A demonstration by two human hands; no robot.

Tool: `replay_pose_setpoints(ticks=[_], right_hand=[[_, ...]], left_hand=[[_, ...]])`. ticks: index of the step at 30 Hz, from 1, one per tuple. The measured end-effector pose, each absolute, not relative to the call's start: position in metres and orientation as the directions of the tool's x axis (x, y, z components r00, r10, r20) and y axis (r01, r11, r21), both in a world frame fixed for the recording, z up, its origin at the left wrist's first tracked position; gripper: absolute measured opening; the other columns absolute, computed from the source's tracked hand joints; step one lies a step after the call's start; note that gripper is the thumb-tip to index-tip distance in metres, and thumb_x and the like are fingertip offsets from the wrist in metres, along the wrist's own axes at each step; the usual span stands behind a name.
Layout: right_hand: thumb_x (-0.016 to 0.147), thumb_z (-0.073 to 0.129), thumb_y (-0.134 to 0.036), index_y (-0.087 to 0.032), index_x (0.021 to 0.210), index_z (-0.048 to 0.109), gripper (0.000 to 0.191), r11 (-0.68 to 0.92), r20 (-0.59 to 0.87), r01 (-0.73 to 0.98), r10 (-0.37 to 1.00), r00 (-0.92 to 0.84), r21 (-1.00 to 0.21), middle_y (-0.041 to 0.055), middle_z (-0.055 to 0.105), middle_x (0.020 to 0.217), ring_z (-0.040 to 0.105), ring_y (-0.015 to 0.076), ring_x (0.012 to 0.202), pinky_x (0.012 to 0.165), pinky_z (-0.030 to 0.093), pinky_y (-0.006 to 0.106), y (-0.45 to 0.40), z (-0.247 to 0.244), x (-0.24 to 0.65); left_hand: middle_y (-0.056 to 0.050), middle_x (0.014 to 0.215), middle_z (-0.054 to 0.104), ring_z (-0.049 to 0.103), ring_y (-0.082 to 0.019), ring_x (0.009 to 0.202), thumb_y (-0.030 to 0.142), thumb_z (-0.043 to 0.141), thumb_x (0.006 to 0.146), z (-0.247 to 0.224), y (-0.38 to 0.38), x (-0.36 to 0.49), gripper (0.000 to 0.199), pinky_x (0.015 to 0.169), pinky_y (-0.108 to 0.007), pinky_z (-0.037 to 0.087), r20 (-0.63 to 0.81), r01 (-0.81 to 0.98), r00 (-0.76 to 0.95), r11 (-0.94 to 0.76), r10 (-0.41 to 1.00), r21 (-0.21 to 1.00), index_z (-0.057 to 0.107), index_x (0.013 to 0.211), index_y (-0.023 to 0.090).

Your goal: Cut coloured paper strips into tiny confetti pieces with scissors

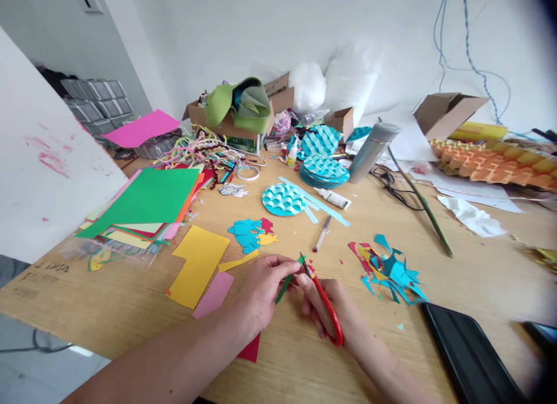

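My left hand (266, 288) pinches a small piece of green paper (284, 288) between thumb and fingers. In my right hand (326, 305) is a pair of red-handled scissors (327, 314), its blades up against the paper's top edge. Both hands meet low over the wooden table (296, 357). Just beyond them lie blue paper fish (246, 234), with a small red fish (267, 224) and a yellow fish (267, 239) beside them. A pen (322, 234) rests behind the scissors. Left of my hands are yellow paper (195, 264) and pink paper (214, 294); red paper (249, 350) shows below my left wrist.
Coloured paper scraps (391, 270) lie to the right, near a black phone-like device (465, 352). A paper stack topped by a green sheet (152, 198) is at left. Farther back stand a wavy blue paper disc (284, 200), a glue tube (334, 198) and a grey bottle (372, 151).
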State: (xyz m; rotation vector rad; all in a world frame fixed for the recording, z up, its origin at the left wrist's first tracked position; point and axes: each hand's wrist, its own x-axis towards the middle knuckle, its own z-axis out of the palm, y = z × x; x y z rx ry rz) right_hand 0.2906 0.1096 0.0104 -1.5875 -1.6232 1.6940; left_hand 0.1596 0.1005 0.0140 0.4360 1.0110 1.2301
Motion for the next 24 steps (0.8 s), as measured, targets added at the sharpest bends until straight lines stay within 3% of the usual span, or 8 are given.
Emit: replay_pose_setpoints(ticks=[12, 19, 24], right_hand=[[0.071, 0.041, -0.081, -0.018, 0.048, 0.047, 0.067, -0.305, -0.488, 0.461, 0.797, -0.356, -0.834, -0.0037, 0.041, 0.028, 0.035, 0.0059, 0.023, 0.029, 0.024, 0.017, 0.111, 0.017, 0.294], [0.076, 0.029, -0.081, -0.016, 0.054, 0.055, 0.073, -0.157, -0.413, 0.512, 0.799, -0.437, -0.845, 0.0003, 0.050, 0.036, 0.043, 0.0078, 0.035, 0.041, 0.036, 0.019, 0.109, 0.027, 0.299], [0.079, 0.028, -0.079, -0.016, 0.056, 0.055, 0.072, -0.112, -0.402, 0.526, 0.781, -0.478, -0.843, 0.0006, 0.051, 0.039, 0.044, 0.0080, 0.037, 0.043, 0.036, 0.020, 0.111, 0.025, 0.301]], left_hand=[[-0.002, 0.059, 0.063, 0.050, -0.008, 0.047, 0.022, 0.072, 0.062, 0.008, 0.114, 0.142, 0.013, 0.046, -0.022, 0.034, -0.373, -0.423, 0.062, 0.363, 0.926, 0.830, 0.063, 0.065, 0.013], [-0.002, 0.058, 0.064, 0.047, -0.005, 0.044, 0.022, 0.074, 0.060, 0.018, 0.123, 0.122, 0.016, 0.045, -0.020, 0.030, -0.376, -0.330, 0.140, 0.402, 0.916, 0.854, 0.063, 0.067, 0.013], [-0.002, 0.058, 0.064, 0.047, -0.006, 0.045, 0.021, 0.073, 0.060, 0.016, 0.124, 0.118, 0.015, 0.047, -0.020, 0.031, -0.368, -0.275, 0.155, 0.398, 0.917, 0.875, 0.064, 0.068, 0.012]])
